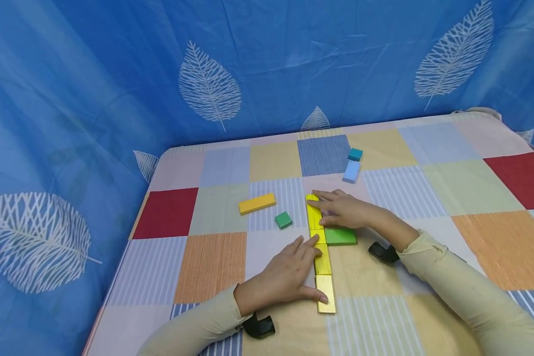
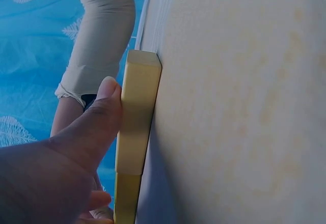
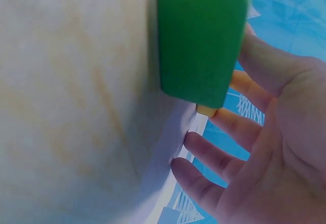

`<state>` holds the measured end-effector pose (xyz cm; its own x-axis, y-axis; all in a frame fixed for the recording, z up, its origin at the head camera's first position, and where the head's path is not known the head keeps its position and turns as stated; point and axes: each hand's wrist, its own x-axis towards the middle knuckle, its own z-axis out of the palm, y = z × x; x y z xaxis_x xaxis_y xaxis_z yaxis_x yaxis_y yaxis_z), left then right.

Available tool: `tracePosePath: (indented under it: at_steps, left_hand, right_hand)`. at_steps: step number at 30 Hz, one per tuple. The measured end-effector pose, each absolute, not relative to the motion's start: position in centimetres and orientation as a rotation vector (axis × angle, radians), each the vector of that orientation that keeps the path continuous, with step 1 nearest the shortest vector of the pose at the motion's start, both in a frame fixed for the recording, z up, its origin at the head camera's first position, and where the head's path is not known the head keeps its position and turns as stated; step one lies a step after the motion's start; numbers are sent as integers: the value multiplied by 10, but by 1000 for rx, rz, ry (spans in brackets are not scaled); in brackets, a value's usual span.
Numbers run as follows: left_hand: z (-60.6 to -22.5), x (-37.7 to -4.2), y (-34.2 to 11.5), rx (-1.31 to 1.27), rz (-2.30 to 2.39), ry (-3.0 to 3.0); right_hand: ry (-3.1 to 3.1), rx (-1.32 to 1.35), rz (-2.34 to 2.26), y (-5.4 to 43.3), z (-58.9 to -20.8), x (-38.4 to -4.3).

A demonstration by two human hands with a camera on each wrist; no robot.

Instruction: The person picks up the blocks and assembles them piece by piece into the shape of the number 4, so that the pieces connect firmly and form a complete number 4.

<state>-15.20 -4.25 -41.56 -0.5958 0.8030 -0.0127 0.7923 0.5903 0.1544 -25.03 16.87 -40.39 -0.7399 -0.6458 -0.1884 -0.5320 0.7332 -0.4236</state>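
A row of yellow blocks lies end to end on the patchwork cloth in the head view. Its far yellow block (image 1: 313, 212) is under the fingertips of my right hand (image 1: 351, 210), whose thumb touches the near part. My left hand (image 1: 285, 274) rests its fingertips on a middle yellow block (image 1: 324, 263) and the short piece beyond. Its thumb lies on the pale yellow block (image 1: 325, 287) at the near end, seen close in the left wrist view. A green block (image 1: 340, 237) sits against the row's right side, below my right palm.
Left of the row lie an orange block (image 1: 257, 203) and a small green block (image 1: 283, 220). Farther back are a light blue block (image 1: 351, 171) and a small teal block (image 1: 355, 155). A blue leaf-print curtain (image 1: 267, 64) hangs behind the patchwork cloth (image 1: 218, 267).
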Motion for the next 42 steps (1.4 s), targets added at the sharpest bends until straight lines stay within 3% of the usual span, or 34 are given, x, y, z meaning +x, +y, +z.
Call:
tracePosePath:
  at_steps: [42]
  left_hand:
    - [-413,-153,-40,1312,50,2626]
  right_hand:
    - [2614,-927,-508,171,-405,-252]
